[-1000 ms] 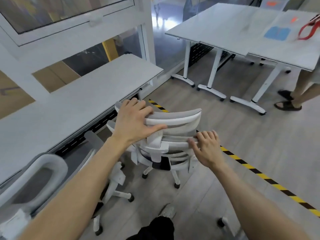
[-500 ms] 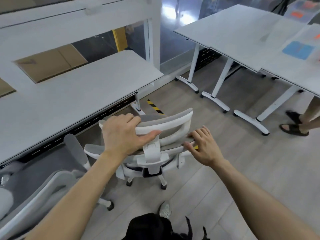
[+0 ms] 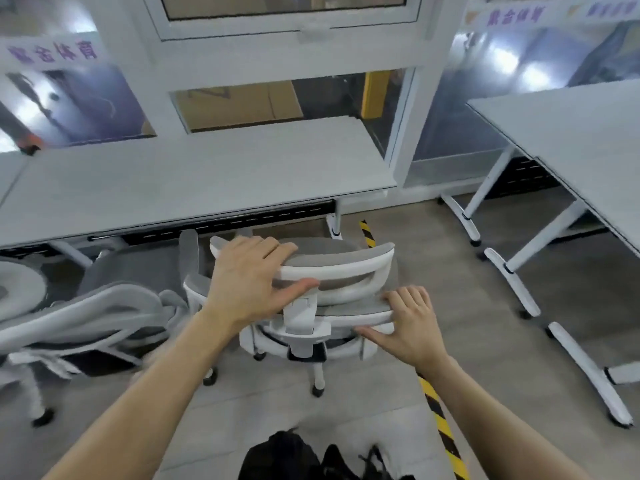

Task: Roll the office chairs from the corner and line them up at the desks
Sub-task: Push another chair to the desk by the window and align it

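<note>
A white-framed office chair with grey mesh [image 3: 349, 271] stands on its castors in front of me, its back towards me and its seat at the front edge of the long white desk [image 3: 194, 181]. My left hand [image 3: 252, 278] grips the headrest, fingers over the top and thumb under its lower rim. My right hand [image 3: 408, 323] holds the right end of the backrest's upper rim, fingers over it, thumb below. A second chair of the same kind [image 3: 83, 317] stands at the desk to the left.
Another white desk [image 3: 568, 140] on castored legs stands at the right. Glass partitions and a white window frame rise behind the long desk. Yellow-black floor tape [image 3: 440, 417] runs under the chair. A third chair's edge [image 3: 17, 289] shows at far left.
The view has swung left to face the long desk squarely. The chair has rolled closer to the desk edge beside the left chair. Both hands keep their hold.
</note>
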`<action>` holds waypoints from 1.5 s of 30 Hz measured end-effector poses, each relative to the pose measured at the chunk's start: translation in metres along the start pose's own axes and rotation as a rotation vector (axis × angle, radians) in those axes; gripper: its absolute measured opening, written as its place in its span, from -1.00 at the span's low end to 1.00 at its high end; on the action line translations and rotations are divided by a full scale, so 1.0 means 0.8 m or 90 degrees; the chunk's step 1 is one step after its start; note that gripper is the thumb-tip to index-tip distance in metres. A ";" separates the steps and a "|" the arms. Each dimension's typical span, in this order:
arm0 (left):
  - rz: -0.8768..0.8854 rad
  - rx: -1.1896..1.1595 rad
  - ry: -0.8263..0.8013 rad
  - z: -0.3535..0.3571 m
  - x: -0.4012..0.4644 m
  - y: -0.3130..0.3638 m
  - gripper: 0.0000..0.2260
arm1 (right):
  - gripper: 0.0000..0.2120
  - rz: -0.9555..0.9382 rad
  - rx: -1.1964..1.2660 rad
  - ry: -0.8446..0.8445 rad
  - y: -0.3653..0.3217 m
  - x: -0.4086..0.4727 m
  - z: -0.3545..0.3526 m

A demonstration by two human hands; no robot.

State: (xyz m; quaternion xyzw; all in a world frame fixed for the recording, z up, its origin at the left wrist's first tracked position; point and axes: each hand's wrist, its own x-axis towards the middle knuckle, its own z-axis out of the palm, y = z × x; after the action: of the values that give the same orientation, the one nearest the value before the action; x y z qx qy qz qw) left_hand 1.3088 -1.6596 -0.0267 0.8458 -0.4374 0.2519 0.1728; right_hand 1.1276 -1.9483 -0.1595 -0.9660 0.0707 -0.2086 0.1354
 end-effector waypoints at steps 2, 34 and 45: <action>-0.038 0.040 -0.040 -0.003 -0.001 0.018 -0.31 | -0.25 -0.030 0.007 -0.028 0.018 0.011 -0.003; -0.195 0.138 -0.057 0.082 0.093 0.065 -0.42 | -0.12 -0.039 0.024 -0.125 0.125 0.148 0.016; -0.212 0.148 -0.070 0.096 0.112 0.055 -0.43 | -0.09 -0.020 0.031 -0.151 0.133 0.175 0.021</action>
State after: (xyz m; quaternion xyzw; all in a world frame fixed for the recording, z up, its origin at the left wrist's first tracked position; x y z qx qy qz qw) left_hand 1.3373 -1.7819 -0.0340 0.9332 -0.2680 0.2223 0.0890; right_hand 1.2524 -2.0730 -0.1511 -0.9813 0.0340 -0.0967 0.1629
